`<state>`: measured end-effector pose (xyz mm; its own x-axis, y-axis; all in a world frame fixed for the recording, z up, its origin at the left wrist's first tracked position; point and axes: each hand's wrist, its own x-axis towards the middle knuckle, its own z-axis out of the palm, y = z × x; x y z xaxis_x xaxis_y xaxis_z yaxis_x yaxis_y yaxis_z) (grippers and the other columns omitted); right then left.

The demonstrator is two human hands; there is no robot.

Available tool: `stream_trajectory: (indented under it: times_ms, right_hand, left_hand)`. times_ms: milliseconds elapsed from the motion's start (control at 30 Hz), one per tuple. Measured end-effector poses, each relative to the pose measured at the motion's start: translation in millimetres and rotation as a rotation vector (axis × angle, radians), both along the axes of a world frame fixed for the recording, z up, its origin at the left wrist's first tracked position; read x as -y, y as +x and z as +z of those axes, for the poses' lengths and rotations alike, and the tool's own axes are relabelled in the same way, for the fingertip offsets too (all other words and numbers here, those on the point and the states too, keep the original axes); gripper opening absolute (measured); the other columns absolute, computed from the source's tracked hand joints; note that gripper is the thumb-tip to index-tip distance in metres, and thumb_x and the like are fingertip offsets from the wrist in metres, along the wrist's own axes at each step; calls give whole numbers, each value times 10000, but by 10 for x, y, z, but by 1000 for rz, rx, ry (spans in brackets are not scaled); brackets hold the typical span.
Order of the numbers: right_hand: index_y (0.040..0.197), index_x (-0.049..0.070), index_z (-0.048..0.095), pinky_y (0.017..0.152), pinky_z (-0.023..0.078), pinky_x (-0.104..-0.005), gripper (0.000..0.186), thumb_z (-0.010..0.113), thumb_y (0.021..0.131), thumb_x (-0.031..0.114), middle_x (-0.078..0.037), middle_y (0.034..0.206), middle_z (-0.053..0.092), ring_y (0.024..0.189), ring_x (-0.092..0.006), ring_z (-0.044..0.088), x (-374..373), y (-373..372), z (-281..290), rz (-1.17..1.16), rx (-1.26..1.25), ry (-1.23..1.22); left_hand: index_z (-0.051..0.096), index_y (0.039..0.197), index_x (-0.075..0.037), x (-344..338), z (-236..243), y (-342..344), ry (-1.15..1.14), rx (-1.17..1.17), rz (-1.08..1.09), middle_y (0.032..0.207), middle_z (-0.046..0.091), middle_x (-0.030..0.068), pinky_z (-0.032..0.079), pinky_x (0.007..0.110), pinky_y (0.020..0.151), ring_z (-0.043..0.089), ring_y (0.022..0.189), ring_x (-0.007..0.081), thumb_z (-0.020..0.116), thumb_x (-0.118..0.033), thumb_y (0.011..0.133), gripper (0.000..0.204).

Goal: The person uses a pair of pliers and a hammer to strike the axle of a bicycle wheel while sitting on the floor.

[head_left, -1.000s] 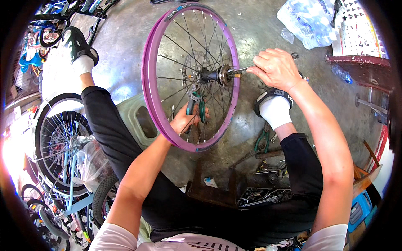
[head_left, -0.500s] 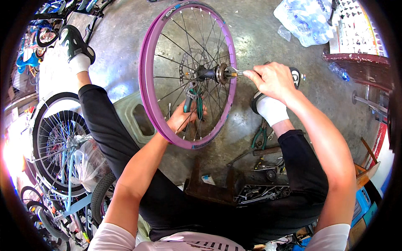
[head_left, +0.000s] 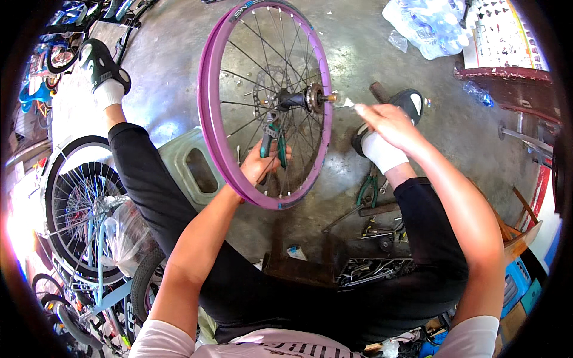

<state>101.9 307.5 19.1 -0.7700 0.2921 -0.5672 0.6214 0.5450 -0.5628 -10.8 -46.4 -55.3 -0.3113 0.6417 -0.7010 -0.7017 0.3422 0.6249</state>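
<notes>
A bicycle wheel [head_left: 207, 113] with a purple rim, dark spokes and no tyre stands upright between my legs. My left hand [head_left: 258, 162] reaches in at the lower side of the rim and is closed round green-handled pliers [head_left: 282, 149], whose jaws are up by the hub [head_left: 292, 100]. To the right of the wheel, my right hand [head_left: 391, 126] is closed on the end of a shiny wrench [head_left: 345, 102]; the hand is partly blurred. The wrench's head is at the axle end, beside the small sprocket [head_left: 313, 98]. A brake disc [head_left: 262, 95] sits on the hub's left side.
A pale plastic stool [head_left: 179, 156] stands left of the wheel. Another pair of green pliers [head_left: 367, 190] and a tray of tools [head_left: 376, 271] lie near my right leg. Bicycles [head_left: 89, 209] crowd the left side. Wrapped bottles [head_left: 427, 27] and a dark red bench [head_left: 507, 86] are at the right.
The wheel has shifted slightly left. My right hand has moved a little down, its fingers now straighter, and the wrench has tilted. My left hand still holds the pliers.
</notes>
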Motion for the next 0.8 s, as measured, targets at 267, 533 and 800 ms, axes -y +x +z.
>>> stream_trajectory:
  times_ms: [267,533,800]
  right_hand:
    - [1037,150,766,716,491,-404,197,770,910,300,-45,808,547,791,-253,583,-133,-302,210,426,-729,679]
    - [1079,174,758,730,460,-372,251,782,883,329,-20,872,562,856,-220,572,-203,-420,357,603,-783,715]
    - [1077,122,756,759,459,-363,285,780,862,308,-13,913,600,907,-204,590,-226,-611,593,751,-785,701]
  left_hand:
    - [494,1373,-107,69,40,-21,25,10,35,1257,664,36,450,261,752,658,1132,146,543,41,918,481]
    - [447,1518,-63,61,30,-18,-19,-56,-7,1375,645,120,516,302,726,665,1248,270,571,84,822,721]
    - [454,1492,-43,189,-185,32,166,-10,51,1370,645,126,516,315,806,654,1254,272,792,-108,872,709]
